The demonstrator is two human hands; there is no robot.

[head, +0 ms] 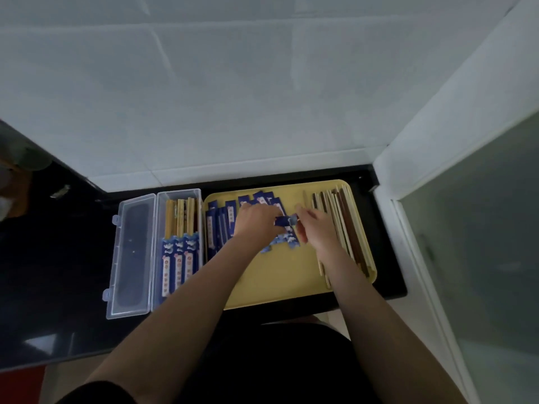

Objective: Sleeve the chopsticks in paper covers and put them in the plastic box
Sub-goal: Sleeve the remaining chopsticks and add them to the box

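Observation:
A yellow tray (280, 275) holds a pile of blue paper covers (217, 225) on its left and loose wooden chopsticks (345, 217) on its right. Between my two hands, over the tray's middle, is one blue paper cover (285, 221). My left hand (255, 221) pinches its left end and my right hand (316, 228) pinches its right end. A clear plastic box (179, 243) stands left of the tray with several sleeved chopsticks inside. Its lid (131, 255) lies open to the left.
Everything sits on a black countertop (58, 272) against a white tiled wall (233, 97). A white frame with a frosted glass panel (481, 228) rises at the right. Blurred objects lie at the far left edge.

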